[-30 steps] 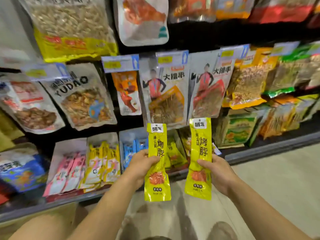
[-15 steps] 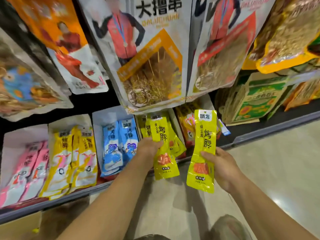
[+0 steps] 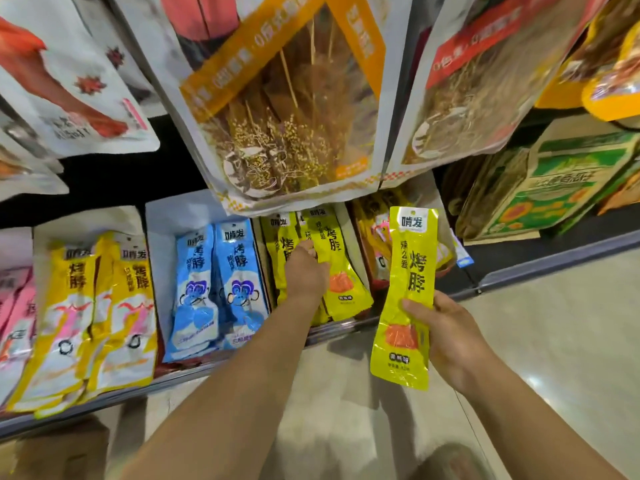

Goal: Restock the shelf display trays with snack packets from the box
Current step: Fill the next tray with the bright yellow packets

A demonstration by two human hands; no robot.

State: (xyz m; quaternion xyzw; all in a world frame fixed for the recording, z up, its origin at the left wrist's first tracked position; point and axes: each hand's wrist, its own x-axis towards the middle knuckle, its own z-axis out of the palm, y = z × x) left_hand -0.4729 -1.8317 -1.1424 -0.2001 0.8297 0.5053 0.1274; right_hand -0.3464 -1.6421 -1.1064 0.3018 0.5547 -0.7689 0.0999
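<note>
My left hand (image 3: pixel 306 275) reaches into the yellow-green tray (image 3: pixel 344 223) at the centre of the frame. Its fingertips (image 3: pixel 307 244) are on a packet (image 3: pixel 332 261) lying there, but I cannot tell whether they pinch it or only press it. My right hand (image 3: pixel 446 337) grips the spare packet (image 3: pixel 407 271) low down, thumb across its front, upright at centre right. Its long axis runs the same way as the stocked ones, and the tray lies just up and left of it.

Left hand (image 3: pixel 306 276) fingers (image 3: pixel 306 247) lie mostly hidden among tray packets (image 3: pixel 341 271), perhaps pinching one.
</note>
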